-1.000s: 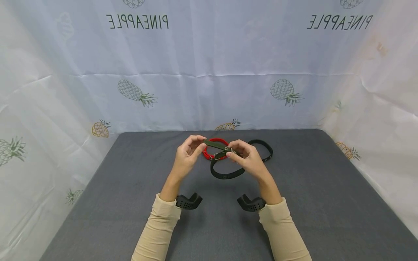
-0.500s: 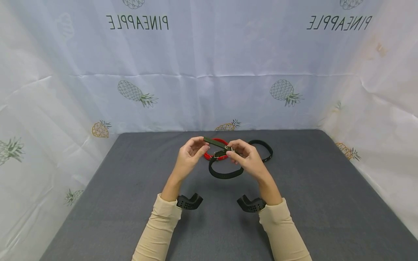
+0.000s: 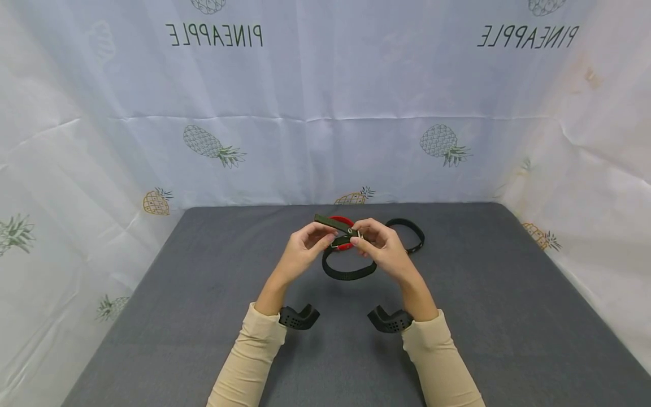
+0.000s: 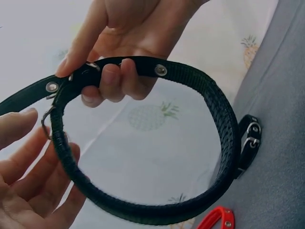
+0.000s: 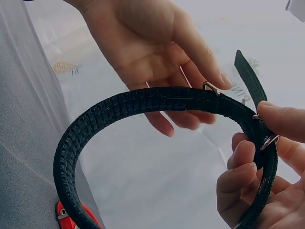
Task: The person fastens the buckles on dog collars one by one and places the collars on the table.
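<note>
A dark green dog collar [image 3: 348,275] with a metal buckle, eyelets and a D-ring forms a loop above the table. My right hand [image 3: 383,246] pinches it at the buckle, thumb on one side and fingers curled behind, as the right wrist view also shows. The loose strap end [image 5: 250,78] sticks out past the buckle. My left hand [image 3: 300,251] is at the D-ring side of the loop. Its fingers [image 4: 40,176] lie loosely behind the band, while its thumb stands apart from them near the D-ring [image 4: 46,123].
Behind the hands a red collar [image 3: 342,219] lies on the grey table [image 3: 203,282], partly covered from view. A black collar [image 3: 419,232] lies to its right. White pineapple-print cloth [image 3: 325,158] walls the back and sides.
My left hand has let go of the strap end and moved right and slightly down to the band by the D-ring. My right hand keeps its pinch at the buckle.
</note>
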`<state>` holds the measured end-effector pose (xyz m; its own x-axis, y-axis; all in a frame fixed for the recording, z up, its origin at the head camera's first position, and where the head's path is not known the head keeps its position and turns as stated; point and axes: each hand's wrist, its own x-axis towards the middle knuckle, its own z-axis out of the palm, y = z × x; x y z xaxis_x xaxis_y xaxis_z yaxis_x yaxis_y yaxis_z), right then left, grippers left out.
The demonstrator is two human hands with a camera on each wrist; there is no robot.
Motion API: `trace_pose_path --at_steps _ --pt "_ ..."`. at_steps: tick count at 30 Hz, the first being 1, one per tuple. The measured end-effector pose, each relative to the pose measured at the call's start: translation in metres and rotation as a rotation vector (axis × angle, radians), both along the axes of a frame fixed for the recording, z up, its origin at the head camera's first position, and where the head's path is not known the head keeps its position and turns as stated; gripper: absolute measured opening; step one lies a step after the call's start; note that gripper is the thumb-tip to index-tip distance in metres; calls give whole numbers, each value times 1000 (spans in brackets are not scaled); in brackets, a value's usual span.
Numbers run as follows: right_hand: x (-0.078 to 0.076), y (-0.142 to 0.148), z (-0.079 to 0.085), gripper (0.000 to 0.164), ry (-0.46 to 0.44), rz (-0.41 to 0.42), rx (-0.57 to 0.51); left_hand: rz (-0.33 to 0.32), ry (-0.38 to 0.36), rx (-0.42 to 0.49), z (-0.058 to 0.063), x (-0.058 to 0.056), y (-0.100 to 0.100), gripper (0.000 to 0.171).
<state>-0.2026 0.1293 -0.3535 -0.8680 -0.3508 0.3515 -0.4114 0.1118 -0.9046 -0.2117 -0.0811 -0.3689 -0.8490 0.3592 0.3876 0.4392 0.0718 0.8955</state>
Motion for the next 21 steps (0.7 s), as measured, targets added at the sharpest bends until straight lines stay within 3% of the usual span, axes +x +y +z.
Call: trace_pose_path --at_steps 5,10,17,21 --pt "0 -2 -2 25 14 37 -15 -41 -62 -34 -1 2 3 32" --pt "1 -3 -2 26 11 59 -21 -75 -80 -6 -1 3 5 34" --pt "1 -3 -2 28 24 67 -51 -82 -51 68 -3 5 12 29" --pt "1 -5 -2 20 28 106 -82 -81 -17 123 -4 7 16 32"
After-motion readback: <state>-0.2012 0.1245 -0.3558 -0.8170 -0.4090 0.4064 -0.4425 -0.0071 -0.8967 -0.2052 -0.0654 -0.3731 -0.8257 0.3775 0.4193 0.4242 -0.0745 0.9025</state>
